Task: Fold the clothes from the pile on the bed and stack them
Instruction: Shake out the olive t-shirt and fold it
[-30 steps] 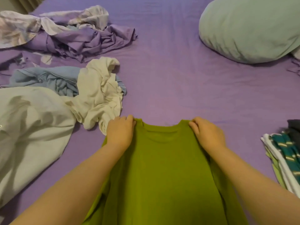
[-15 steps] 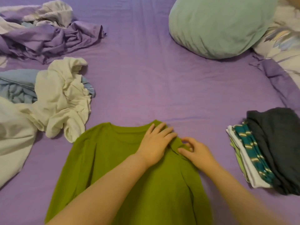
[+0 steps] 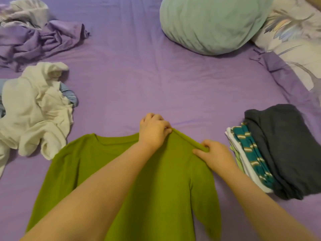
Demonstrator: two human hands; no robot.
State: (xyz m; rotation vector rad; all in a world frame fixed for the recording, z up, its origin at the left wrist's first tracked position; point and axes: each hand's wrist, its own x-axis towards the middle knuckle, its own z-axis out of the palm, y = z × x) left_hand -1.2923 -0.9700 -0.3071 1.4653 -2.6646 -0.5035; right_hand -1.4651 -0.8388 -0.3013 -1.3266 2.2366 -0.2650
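Our left hand (image 3: 153, 132) curls its fingers round the green long-sleeved top (image 3: 121, 180) near the collar, while our right hand (image 3: 214, 156) pinches the same shoulder seam lower down, pulling that edge taut, we judge, for a clean fold line. The top lies flat on the purple bedsheet (image 3: 156, 80), between the unfolded white pile (image 3: 34, 115) and the folded stack (image 3: 271, 152), handy for both.

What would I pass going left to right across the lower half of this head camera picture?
White crumpled clothes → green shirt → left hand gripping the shirt's shoulder → right hand pinching the same shoulder edge → folded stack with a dark grey garment on top.
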